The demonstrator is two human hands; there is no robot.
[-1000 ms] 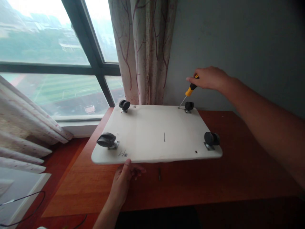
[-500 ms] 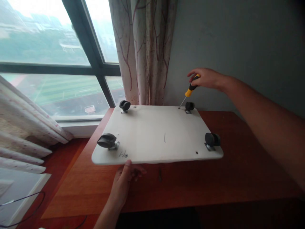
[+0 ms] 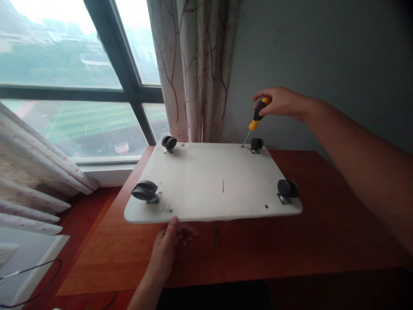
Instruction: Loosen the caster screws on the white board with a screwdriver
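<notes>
A white board (image 3: pixel 203 176) with rounded corners lies raised above the table, black caster wheels upward at its corners, such as the near left caster (image 3: pixel 145 190) and the far right caster (image 3: pixel 257 144). My right hand (image 3: pixel 279 102) grips the handle of a yellow and black screwdriver (image 3: pixel 256 117). The screwdriver's tip meets a hole near the board's far edge, left of the far right caster. My left hand (image 3: pixel 171 241) has its thumb on the board's near edge, with the fingers partly hidden below it.
The board is over a reddish-brown wooden table (image 3: pixel 322 241). A small dark metal piece (image 3: pixel 216 237) lies near the board's front edge. Behind are a curtain (image 3: pixel 200 69), a window and a grey wall. A cable (image 3: pixel 58 275) hangs at the lower left.
My right hand has shifted slightly up, and the screwdriver handle leans a little less to the right. Its tip stays at the same hole. My left hand and the board have not moved.
</notes>
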